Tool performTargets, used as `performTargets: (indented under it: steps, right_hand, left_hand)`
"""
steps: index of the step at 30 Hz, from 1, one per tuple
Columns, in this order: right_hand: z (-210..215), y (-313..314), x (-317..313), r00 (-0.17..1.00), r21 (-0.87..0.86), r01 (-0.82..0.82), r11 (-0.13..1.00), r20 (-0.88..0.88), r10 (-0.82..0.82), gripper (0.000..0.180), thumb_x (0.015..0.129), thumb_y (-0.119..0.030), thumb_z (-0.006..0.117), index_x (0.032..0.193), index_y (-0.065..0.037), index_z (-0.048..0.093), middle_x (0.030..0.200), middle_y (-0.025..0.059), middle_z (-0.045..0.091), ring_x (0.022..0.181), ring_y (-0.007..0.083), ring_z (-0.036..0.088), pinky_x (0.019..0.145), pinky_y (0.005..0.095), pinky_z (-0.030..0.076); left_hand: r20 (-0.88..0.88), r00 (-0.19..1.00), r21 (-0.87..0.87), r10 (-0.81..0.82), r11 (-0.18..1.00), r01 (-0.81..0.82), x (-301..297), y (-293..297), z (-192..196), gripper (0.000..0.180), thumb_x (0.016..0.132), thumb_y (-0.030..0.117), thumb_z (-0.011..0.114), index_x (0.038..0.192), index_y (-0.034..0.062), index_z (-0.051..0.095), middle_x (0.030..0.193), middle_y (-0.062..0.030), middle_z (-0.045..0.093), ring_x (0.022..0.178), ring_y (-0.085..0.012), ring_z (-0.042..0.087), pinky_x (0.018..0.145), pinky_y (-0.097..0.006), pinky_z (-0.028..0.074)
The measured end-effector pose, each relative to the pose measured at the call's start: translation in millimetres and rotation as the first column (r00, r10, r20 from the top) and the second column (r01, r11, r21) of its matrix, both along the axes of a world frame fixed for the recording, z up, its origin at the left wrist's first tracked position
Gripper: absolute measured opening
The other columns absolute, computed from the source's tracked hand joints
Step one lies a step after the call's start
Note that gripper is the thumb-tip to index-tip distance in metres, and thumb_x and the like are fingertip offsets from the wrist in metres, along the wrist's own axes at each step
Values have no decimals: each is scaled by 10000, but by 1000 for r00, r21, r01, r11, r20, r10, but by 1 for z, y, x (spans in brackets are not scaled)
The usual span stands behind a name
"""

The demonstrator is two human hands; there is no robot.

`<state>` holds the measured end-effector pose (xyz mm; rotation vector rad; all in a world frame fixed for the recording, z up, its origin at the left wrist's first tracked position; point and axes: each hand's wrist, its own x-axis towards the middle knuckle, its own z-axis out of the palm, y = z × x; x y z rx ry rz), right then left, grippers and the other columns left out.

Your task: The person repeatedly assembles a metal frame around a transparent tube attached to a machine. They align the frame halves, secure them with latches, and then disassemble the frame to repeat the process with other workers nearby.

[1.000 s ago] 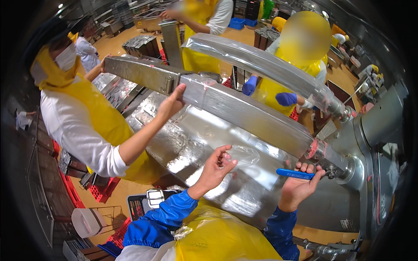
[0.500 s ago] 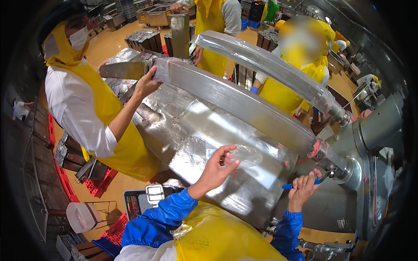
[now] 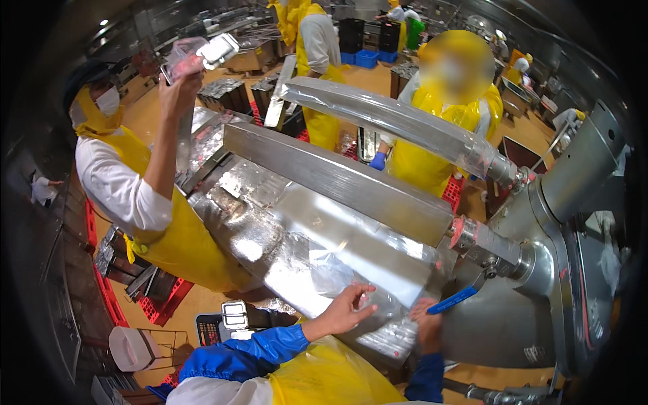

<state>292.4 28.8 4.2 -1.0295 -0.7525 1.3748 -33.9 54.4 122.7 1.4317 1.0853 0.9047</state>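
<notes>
At far left, a co-worker in a white sleeve and smooth yellow apron (image 3: pixel 182 243) raises a hand holding a clear plastic packet (image 3: pixel 196 54) overhead. Beneath lie red slatted floor crates (image 3: pixel 158 307) and a tan, wet-looking floor (image 3: pixel 196 310). Centre: my left hand (image 3: pixel 347 307), blue-sleeved, fingers spread and apart, rests flat on crinkled silver foil film (image 3: pixel 304 263) draped over the machine's long trough. Above it run a flat, brushed stainless bar (image 3: pixel 337 179) and a rounded tube wrapped in clear plastic (image 3: pixel 398 121). My right hand (image 3: pixel 426 325) is blurred at the film's lower end, just beside a blue handle (image 3: pixel 452 299); I cannot tell whether it grips anything. At right stands the grey, curved steel machine housing (image 3: pixel 540 270). Behind are further yellow-aproned workers and blue bins (image 3: pixel 368 57).
</notes>
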Motion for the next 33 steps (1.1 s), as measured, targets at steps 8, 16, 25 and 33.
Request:
performTargets:
  steps: [8, 16, 25, 33]
  right_hand:
    - [-4, -17, -73, 916, -135, -343, 930, 174, 363, 195, 985, -98, 730, 1116, -11, 614, 972, 9, 658, 835, 89, 618, 782, 243, 507]
    - [35, 67, -138, 982, -173, -171, 970, -115, 153, 58, 1035, -92, 608, 1070, -72, 566, 961, 72, 674, 823, 181, 675, 649, 342, 557]
    - [89, 253, -312, 657, -193, -754, 628, -215, 723, 125, 1000, -177, 673, 1004, -76, 600, 838, 26, 599, 694, 89, 559, 552, 274, 405]
    - [93, 401, -513, 301, 131, -785, 605, -773, 558, 324, 1063, -374, 577, 1160, -75, 657, 1025, 64, 696, 830, 119, 635, 652, 273, 462]
  left_hand:
    - [-198, 980, 20, -19, 1000, 24, 2, -18, 0, 467, 959, 256, 762, 1362, 64, 627, 1008, -75, 564, 782, -151, 537, 721, -307, 496]
    - [-185, 980, -74, -72, 996, 59, -66, 25, -7, 295, 1024, 241, 650, 1210, 11, 645, 808, -109, 600, 727, -212, 585, 714, -341, 505]
    - [673, 696, -405, 250, 912, 63, -275, 133, -12, 133, 1057, 167, 599, 1033, 44, 643, 1022, -42, 674, 937, -167, 688, 949, -368, 581]
    - [598, 458, -547, 658, 752, -367, -419, 282, 52, 160, 1053, 230, 632, 1009, 79, 660, 851, 17, 628, 736, -112, 624, 710, -288, 553]
